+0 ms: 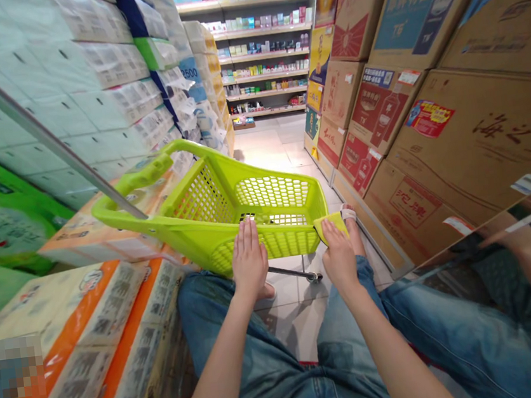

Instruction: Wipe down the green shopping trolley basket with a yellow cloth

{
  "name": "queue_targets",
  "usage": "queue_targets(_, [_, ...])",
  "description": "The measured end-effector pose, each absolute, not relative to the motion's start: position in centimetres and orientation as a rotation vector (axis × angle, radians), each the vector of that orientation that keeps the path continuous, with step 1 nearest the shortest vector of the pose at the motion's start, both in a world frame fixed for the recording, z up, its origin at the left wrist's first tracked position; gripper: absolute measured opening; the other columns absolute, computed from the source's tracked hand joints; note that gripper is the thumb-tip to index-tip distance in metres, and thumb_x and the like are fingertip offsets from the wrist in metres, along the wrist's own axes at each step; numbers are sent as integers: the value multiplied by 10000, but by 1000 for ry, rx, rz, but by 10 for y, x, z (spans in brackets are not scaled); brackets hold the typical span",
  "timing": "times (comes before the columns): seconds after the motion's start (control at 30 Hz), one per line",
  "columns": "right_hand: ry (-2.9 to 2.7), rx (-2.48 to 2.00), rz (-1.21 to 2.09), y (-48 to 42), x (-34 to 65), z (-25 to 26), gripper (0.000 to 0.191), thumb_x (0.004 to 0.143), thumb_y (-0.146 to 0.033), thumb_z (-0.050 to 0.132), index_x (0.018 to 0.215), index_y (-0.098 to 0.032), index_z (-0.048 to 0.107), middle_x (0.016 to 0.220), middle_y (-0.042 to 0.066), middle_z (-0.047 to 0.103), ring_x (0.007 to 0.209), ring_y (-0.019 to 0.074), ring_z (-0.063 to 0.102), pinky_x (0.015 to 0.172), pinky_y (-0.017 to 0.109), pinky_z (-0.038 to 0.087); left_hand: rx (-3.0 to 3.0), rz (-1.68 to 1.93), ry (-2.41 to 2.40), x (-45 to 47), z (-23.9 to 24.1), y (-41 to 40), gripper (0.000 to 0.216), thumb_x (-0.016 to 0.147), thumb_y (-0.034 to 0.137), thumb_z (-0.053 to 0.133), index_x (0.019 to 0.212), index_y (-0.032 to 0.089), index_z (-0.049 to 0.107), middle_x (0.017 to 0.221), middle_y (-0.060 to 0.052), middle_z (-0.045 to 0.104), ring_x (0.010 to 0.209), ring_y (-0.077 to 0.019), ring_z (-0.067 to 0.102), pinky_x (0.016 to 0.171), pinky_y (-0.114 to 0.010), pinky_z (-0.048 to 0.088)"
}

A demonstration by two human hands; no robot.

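Observation:
A lime-green plastic shopping basket (265, 192) on wheels stands tilted in a shop aisle in front of my knees; I see nothing inside it. My left hand (249, 258) lies flat, fingers together, on the basket's near wall. My right hand (337, 251) presses a small yellow-green cloth (330, 225) against the basket's near right corner. The basket's long handle (147, 174) sticks out to the left. My legs are in blue jeans (275, 364).
Stacked tissue packs (93, 327) and wrapped paper goods (101, 64) line the left. Brown cardboard cartons (469, 137) are stacked on the right. Product shelves (263, 52) close the aisle's far end. A reflective strip (512, 222) runs along the lower right. The floor is pale tile (283, 146).

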State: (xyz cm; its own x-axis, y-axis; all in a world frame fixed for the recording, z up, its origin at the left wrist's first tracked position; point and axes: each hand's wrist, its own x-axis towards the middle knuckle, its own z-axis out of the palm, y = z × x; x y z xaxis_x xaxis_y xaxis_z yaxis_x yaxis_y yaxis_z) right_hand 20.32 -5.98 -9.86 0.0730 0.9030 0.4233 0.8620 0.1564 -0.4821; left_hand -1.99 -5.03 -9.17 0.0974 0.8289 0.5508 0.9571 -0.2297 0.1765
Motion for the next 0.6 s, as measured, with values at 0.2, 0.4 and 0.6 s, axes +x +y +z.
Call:
queue_targets(0.2, [-2014, -1561, 182, -49, 119, -66, 661, 768, 37, 381, 1413, -76, 466, 1495, 116, 456, 1412, 242, 378, 1193, 449, 262, -2141, -782, -1802, -21, -93, -50, 628, 960, 202, 330, 1550, 133, 125, 1606, -115, 247, 1497, -222, 177, 1193, -429, 260])
queue_targets(0.4, [-2094, -1405, 218, -44, 92, -61, 616, 821, -4, 381, 1426, -91, 456, 1503, 101, 447, 1416, 215, 372, 1196, 417, 263, -2150, -728, -1801, -23, -91, -50, 589, 958, 200, 333, 1529, 119, 212, 1598, -113, 271, 1497, -223, 177, 1195, -424, 260])
queue_targets(0.6, [-2061, -1379, 159, -50, 152, -82, 762, 712, 59, 359, 1443, -143, 440, 1504, 62, 454, 1427, 172, 354, 1205, 414, 257, -2154, -762, -1776, -21, -91, -51, 608, 968, 209, 318, 1548, 137, 149, 1603, -103, 258, 1494, -213, 190, 1198, -419, 253])
